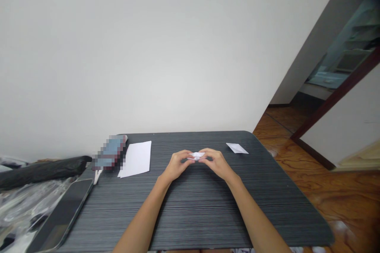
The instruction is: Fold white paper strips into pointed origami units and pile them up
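At the far left, off the counter's edge, a dark bag (pixel 41 170) lies over clear plastic wrap. A tablet (pixel 61 213) with a dark screen rests near the left corner, hanging partly past the edge of the counter (pixel 192 213) — a dark slab with fine grey stripes. Farther back sits a blurred box (pixel 110 152), and just to its right a white sheet (pixel 135 159) lies flat on the counter, its left edge close to the box.

At the middle of the counter, toward the far side, the two hands meet. The left hand (pixel 175 165) has its fingers curled, its grip closed on the left end of a small folded paper (pixel 197 155). The right hand (pixel 218 162) pinches the right end of it — fingertips of both hands nearly touching across the white piece. The paper sits just above the counter between the hands; whether it touches the surface cannot be told.

Farther right, near the far right corner, a second folded paper (pixel 236 148) lies on its own, well apart from the hands. Beyond the counter's right edge is wooden floor (pixel 326 189).
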